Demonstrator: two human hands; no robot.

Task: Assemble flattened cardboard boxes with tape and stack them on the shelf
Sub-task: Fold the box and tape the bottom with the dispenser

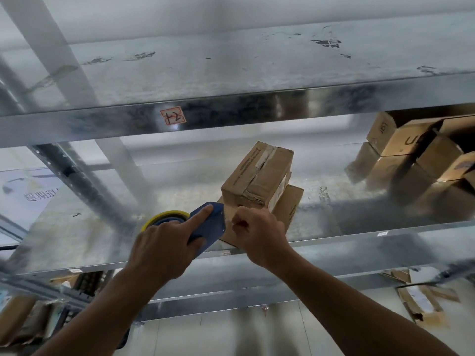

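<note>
Taping the box [257,176], centre frame, on the shelf [359,237].
Your left hand [164,242] grips the tape dispenser [208,224], forefinger straight along its blue guard. Your right hand [257,229] pinches the box's near edge (tape itself too faint to see). Next, I'd judge: cut cleanly, press the strip flat, then stack.

Bright enough, flat cool light, with a pale glow coming through behind the shelf [334,235]. Soft shadow under the stacked boxes [401,147] on the right. Glare patches on the metal beam [257,111]. Motion blur all over, heavy on the left upright [84,186] and in the lower corners. Wide-angle bend bows the shelf edges. Sharpest: left hand [164,242], right hand [259,232], centre box [257,173].
</note>
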